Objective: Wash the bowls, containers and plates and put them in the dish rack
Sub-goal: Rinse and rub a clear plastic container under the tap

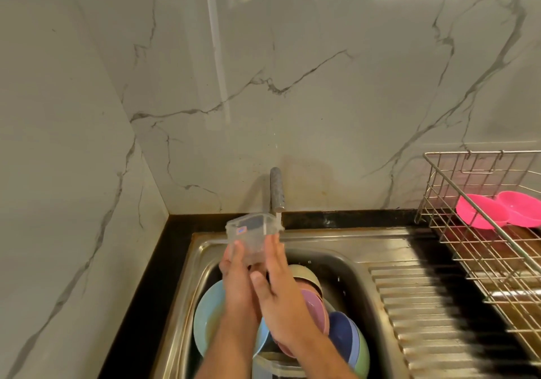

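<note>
Both hands' fingers (pixel 235 254) clasp clear container (pixel 252 236) under tap (pixel 277 189).

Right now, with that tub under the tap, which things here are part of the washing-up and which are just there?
Part of the job:
- clear tub, held by the left hand and right hand
- tap, running
- sink
- plate and bowls waiting in it
- rack, holding pink dishes

Just there:
- marble wall
- drainboard
</note>
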